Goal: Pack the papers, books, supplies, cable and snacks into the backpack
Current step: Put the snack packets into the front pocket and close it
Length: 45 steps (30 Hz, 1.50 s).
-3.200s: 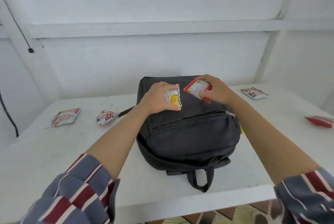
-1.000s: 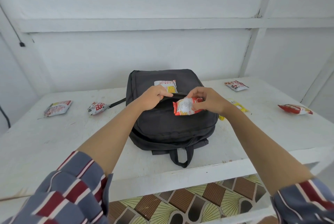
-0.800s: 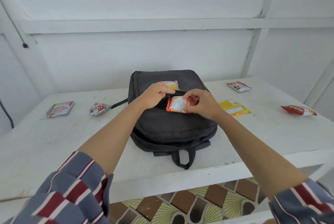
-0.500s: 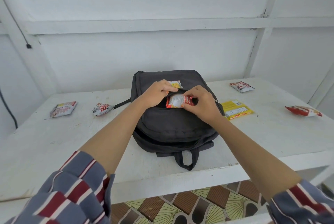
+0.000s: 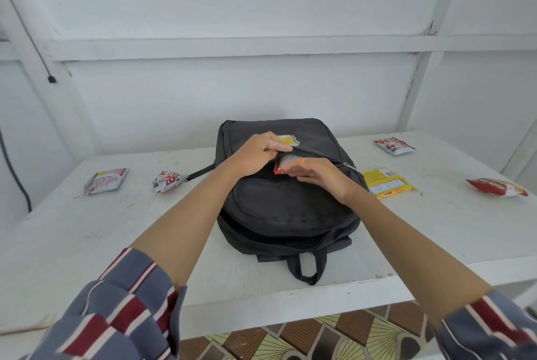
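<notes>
rolled grey sleeves (image 5: 116, 310) with red-and-white stripes.

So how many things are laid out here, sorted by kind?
Black backpack: 1
Small snack packets: 6
Flat yellow pack: 1
Total: 8

The pocket slot on the backpack (image 5: 287, 208) is the tight spot for me. My left hand (image 5: 255, 153) pinches its upper edge and my right hand (image 5: 316, 176) is flat against the red packet (image 5: 279, 167), which is half in, so the slot's full. A yellow-white packet (image 5: 289, 140) sits on the bag right behind the slot, and the wall (image 5: 232, 92) is close behind that.

There's lots of bare table (image 5: 87, 228) front left. On the right, a flat yellow pack (image 5: 386, 186) lies just beside the bag, with an open lane between it and the red snack bag (image 5: 497, 187).
</notes>
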{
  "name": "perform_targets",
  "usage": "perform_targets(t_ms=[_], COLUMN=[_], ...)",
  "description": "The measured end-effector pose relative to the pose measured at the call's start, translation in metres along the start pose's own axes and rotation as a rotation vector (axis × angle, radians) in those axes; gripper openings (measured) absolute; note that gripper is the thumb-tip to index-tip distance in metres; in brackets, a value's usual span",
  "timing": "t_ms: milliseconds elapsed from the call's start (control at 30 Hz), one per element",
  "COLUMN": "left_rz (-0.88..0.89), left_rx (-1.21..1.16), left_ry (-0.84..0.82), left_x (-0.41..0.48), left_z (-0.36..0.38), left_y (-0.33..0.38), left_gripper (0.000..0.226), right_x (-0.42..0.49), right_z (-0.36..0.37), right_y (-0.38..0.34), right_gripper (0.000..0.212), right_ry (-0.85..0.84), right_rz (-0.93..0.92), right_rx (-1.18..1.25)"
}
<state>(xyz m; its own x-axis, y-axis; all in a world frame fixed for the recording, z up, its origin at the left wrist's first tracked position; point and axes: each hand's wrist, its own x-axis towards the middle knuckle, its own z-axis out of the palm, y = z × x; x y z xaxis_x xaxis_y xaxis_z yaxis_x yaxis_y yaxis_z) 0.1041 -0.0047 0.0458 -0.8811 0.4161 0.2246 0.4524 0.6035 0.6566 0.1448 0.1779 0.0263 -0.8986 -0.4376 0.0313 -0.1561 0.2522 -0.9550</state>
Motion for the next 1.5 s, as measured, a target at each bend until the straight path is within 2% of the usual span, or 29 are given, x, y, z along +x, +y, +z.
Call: perform_targets(t_ms=[133,233,300,467,633,733,833,933,1133,1300,1400,1500], left_rz=[0.010,0.009,0.005,-0.003,-0.014,-0.030,-0.035,-0.046,-0.072,-0.143,-0.228,-0.246], left_rx=[-0.002,-0.029,-0.053,-0.063,-0.075,-0.094,-0.094,-0.093,-0.156,-0.158,-0.175,-0.180], left_ry=[-0.003,-0.001,0.001,-0.015,-0.038,-0.051,-0.068,-0.084,-0.078,0.298,0.257,0.169], left_x=[0.003,0.004,0.004,0.004,0.006,0.005,0.004,0.002,-0.006,-0.002,0.004,0.008], left_z=[-0.005,-0.006,-0.006,-0.005,-0.006,-0.006,-0.005,-0.003,-0.001,-0.007,-0.007,-0.003], left_y=[0.000,-0.001,-0.003,-0.005,-0.008,-0.009,-0.009,-0.009,-0.011,-0.028,-0.035,-0.041], left_gripper=[0.040,0.040,0.039,0.038,0.038,0.039,0.038,0.038,0.036,0.024,0.044,0.052], right_x=[0.016,0.028,0.034,0.036,0.020,0.020,0.033,0.052,0.071,0.081,0.084,0.089], right_z=[-0.002,-0.004,-0.004,-0.010,-0.028,-0.035,-0.037,-0.035,-0.021,-0.020,-0.020,-0.021], right_y=[-0.006,-0.008,-0.007,-0.008,-0.028,-0.036,-0.036,-0.029,-0.020,-0.013,-0.012,-0.009], right_gripper=[0.046,0.038,0.040,0.028,0.016,0.013,0.015,0.023,0.039,0.048,0.061,0.068], right_ry=[-0.037,-0.055,-0.076,-0.127,-0.092,0.040,0.292,0.379,0.217,0.171,0.131,0.106], right_rz=[0.003,-0.018,0.003,0.063,0.074,0.000,-0.117,-0.149,-0.080,-0.053,-0.047,-0.042], right_rx=[-0.100,-0.199,-0.247,-0.279,-0.250,-0.201,-0.203,-0.308,-0.424,-0.445,-0.501,-0.588])
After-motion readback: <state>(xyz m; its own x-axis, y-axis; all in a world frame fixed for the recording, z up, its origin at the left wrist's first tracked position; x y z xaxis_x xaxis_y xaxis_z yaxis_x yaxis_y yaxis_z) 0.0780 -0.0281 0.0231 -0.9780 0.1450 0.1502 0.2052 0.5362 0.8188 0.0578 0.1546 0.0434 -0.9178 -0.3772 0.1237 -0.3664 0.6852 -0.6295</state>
